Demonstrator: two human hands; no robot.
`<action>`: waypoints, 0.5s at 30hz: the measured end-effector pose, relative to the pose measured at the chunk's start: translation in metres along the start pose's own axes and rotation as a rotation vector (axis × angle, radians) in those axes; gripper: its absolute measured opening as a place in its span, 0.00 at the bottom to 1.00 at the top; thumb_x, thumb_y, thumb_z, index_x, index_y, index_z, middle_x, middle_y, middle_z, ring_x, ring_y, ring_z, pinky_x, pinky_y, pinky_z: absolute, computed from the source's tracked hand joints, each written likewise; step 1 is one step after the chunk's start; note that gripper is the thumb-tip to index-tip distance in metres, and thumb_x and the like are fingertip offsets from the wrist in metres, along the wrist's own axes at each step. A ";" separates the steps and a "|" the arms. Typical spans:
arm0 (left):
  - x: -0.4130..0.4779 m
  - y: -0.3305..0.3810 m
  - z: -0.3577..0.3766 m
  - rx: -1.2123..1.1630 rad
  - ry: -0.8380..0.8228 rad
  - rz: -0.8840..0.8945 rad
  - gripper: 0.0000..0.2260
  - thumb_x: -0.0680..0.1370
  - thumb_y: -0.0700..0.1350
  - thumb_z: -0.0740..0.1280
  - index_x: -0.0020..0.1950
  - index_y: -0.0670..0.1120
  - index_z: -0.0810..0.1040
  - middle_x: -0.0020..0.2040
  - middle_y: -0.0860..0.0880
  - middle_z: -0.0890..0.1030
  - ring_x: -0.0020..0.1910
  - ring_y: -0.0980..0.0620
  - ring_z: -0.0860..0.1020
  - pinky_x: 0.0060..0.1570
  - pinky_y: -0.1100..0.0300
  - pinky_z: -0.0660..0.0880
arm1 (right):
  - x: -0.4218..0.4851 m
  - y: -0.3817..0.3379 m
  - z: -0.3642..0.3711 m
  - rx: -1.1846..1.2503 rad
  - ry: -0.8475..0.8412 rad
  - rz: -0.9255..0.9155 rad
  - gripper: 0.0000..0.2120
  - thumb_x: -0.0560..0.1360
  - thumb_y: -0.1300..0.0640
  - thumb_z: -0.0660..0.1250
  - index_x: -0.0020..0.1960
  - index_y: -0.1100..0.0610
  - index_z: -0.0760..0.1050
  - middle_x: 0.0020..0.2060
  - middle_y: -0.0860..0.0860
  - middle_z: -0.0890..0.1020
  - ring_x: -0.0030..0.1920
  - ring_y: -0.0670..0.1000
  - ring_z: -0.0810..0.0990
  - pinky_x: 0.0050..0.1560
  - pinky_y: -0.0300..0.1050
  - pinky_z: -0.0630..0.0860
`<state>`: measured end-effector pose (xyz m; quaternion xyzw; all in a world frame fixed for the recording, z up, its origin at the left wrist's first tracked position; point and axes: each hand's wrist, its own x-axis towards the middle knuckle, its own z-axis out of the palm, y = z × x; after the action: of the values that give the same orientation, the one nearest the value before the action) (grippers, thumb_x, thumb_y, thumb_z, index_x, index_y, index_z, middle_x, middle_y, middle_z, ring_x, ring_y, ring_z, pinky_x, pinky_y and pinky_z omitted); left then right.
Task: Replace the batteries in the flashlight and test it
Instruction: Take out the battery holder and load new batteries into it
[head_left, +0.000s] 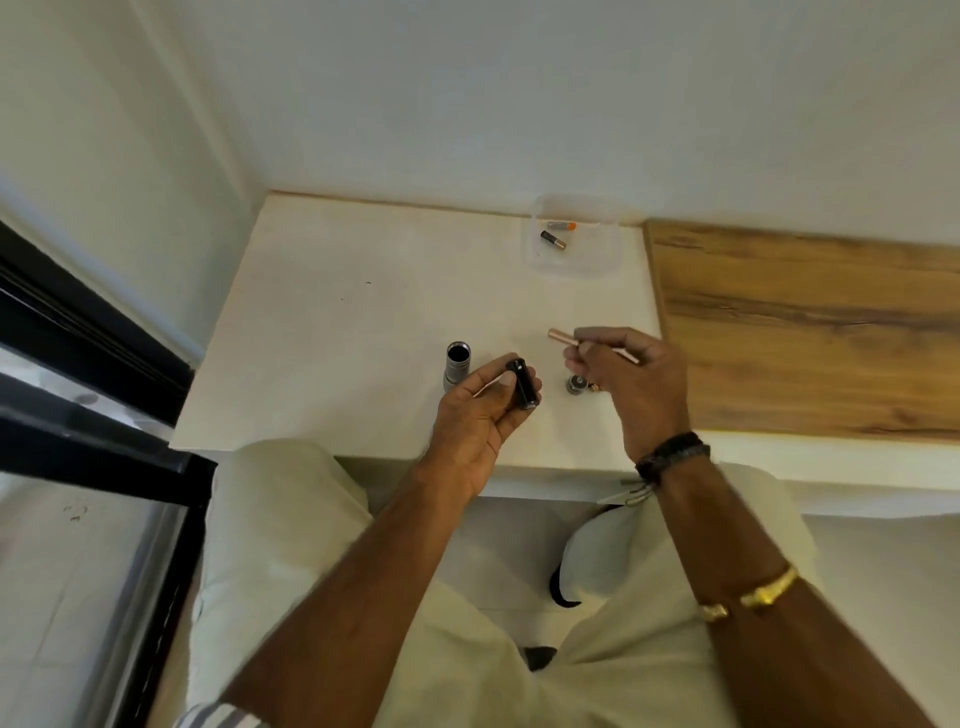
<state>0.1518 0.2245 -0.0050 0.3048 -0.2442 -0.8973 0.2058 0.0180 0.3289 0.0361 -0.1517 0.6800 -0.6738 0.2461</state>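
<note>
Currently the left hand (483, 410) grips a black cylindrical battery holder (523, 384) above the white tabletop (322, 364). The right hand (623, 374) pinches a slim copper-coloured battery (563, 336) near its middle. The silver metal flashlight body (457, 365) stands upright, open end up, just beside the left hand; its tail cap (576, 385) lies under the right hand. Judgement: parts light, rigid, smooth, prone to rolling; hold by the sides. Spare batteries (556, 234) in the clear plastic tray (613, 260) are blurred; polarity marks unreadable.

2 batteries (553, 239) in tray, perhaps 2 in hand, 1 flashlight body (457, 365).
</note>
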 end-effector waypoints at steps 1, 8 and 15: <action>-0.001 0.000 -0.002 0.014 0.003 0.001 0.11 0.80 0.34 0.64 0.62 0.38 0.78 0.52 0.39 0.84 0.51 0.44 0.84 0.50 0.54 0.82 | -0.010 0.002 -0.001 0.038 -0.043 0.021 0.08 0.75 0.69 0.71 0.49 0.60 0.86 0.43 0.59 0.88 0.47 0.58 0.88 0.49 0.45 0.84; -0.015 0.004 -0.015 0.110 0.008 0.017 0.12 0.81 0.35 0.64 0.64 0.38 0.77 0.54 0.39 0.84 0.54 0.44 0.84 0.53 0.53 0.81 | -0.049 0.011 -0.007 0.046 -0.173 0.044 0.08 0.71 0.69 0.76 0.50 0.63 0.85 0.46 0.61 0.88 0.56 0.64 0.85 0.62 0.58 0.80; -0.024 -0.001 -0.013 0.187 -0.035 0.028 0.12 0.80 0.35 0.65 0.63 0.38 0.78 0.56 0.38 0.83 0.54 0.44 0.83 0.53 0.53 0.81 | -0.063 0.010 -0.005 -0.120 -0.187 -0.064 0.09 0.72 0.69 0.76 0.48 0.58 0.86 0.43 0.60 0.88 0.48 0.61 0.88 0.58 0.59 0.82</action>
<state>0.1776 0.2337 -0.0033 0.3033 -0.3347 -0.8729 0.1844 0.0697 0.3673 0.0338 -0.2499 0.6879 -0.6224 0.2774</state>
